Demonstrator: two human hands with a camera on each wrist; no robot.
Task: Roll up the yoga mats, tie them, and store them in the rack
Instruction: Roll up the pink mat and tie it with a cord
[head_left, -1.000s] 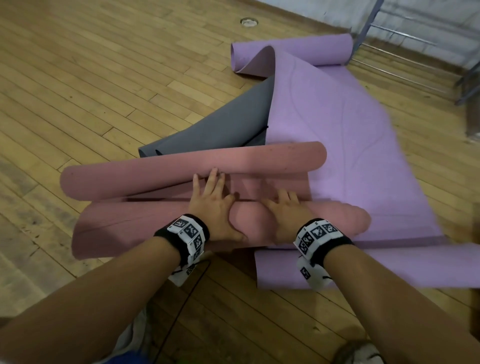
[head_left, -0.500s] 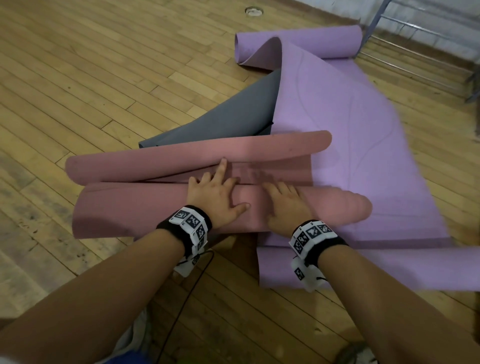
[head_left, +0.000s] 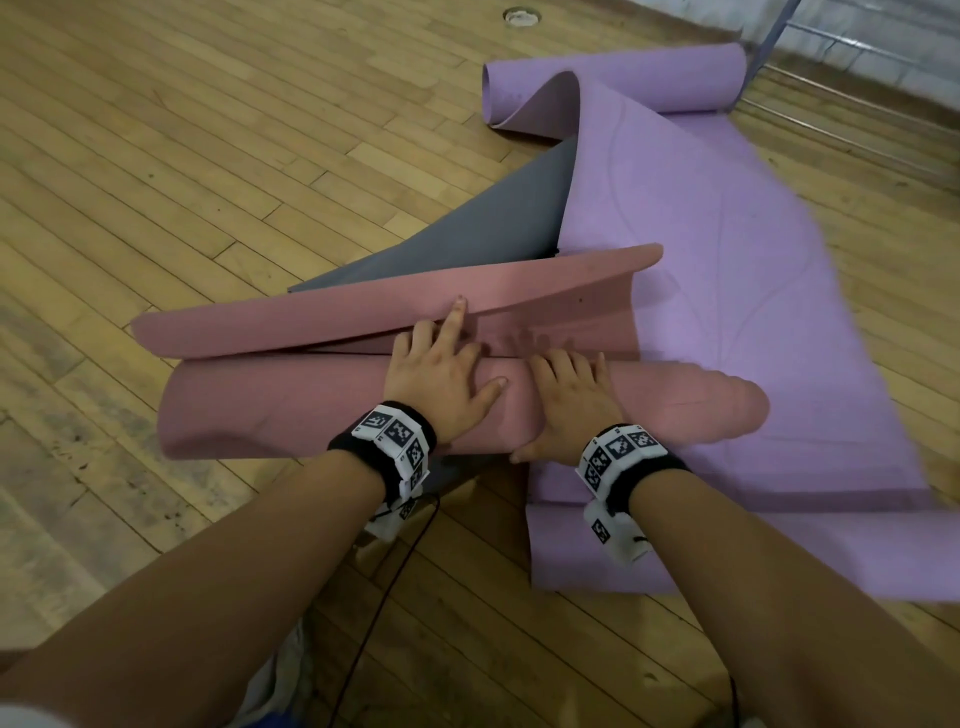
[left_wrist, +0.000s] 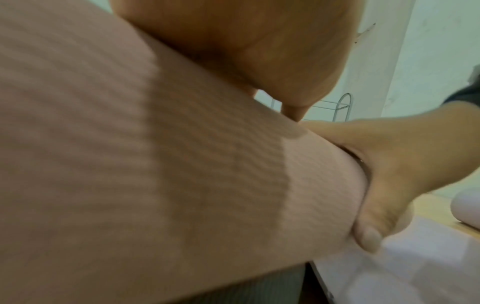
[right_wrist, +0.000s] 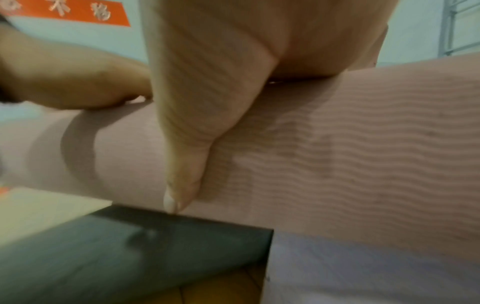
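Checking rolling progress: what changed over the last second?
The pink mat roll advanced away from the person, leaving less flat pink ahead. Left hand and right hand kept pressing on top, none released. Purple mat and grey mat stayed.

Dim, soft indoor light; both wrist views blurred.

The head view is fairly sharp around the hands (head_left: 441, 384), smeared and bowed toward its edges, with faint shadows ahead of the fingers. Wrist views are soft and streaked at close range, with a hand's shadow banding the pink mat (left_wrist: 182, 164).
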